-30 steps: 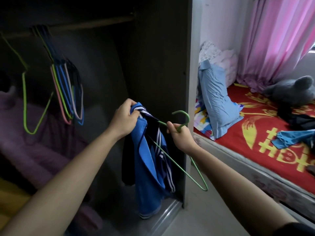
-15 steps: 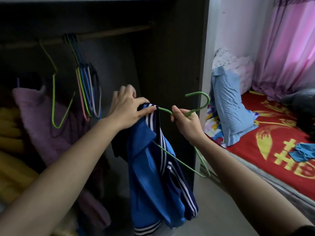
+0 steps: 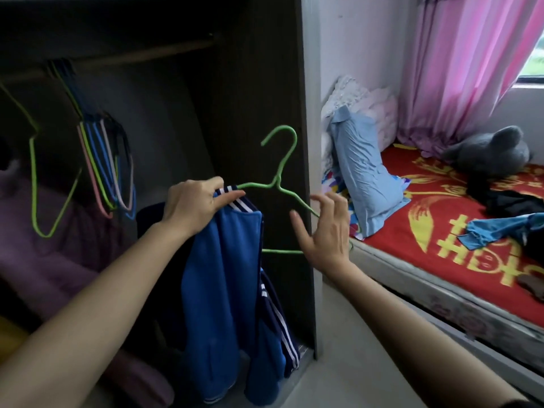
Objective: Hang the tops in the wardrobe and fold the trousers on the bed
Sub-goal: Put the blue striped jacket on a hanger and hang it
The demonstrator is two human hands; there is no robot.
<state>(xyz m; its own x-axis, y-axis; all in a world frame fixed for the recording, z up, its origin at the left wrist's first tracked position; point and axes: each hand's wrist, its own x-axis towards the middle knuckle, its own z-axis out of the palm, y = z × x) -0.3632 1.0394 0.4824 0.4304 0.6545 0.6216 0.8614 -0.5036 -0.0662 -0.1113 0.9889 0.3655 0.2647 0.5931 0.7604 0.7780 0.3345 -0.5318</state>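
A blue jacket (image 3: 217, 284) with white-striped navy trim hangs from a green wire hanger (image 3: 279, 160) in front of the open wardrobe. My left hand (image 3: 194, 204) pinches the jacket's shoulder onto the hanger's left arm. My right hand (image 3: 323, 231) is spread open, its fingertips just touching the hanger's right arm. The wardrobe rail (image 3: 141, 55) runs above, dark and empty on its right part. On the red bed (image 3: 412, 237) lie a blue garment (image 3: 500, 229) and dark clothes (image 3: 512, 201).
Several coloured wire hangers (image 3: 103, 163) and one green hanger (image 3: 35, 172) hang on the rail's left. A purple garment (image 3: 44, 254) fills the wardrobe's lower left. The wardrobe side panel (image 3: 309, 172) stands between my hands and the bed, where a blue pillow (image 3: 365, 175) and grey plush toy (image 3: 488, 154) rest.
The hanger has risen and turned upright, its hook now pointing up. My right hand has let go of its neck and opened. The left hand has slid the jacket's shoulder onto the hanger.
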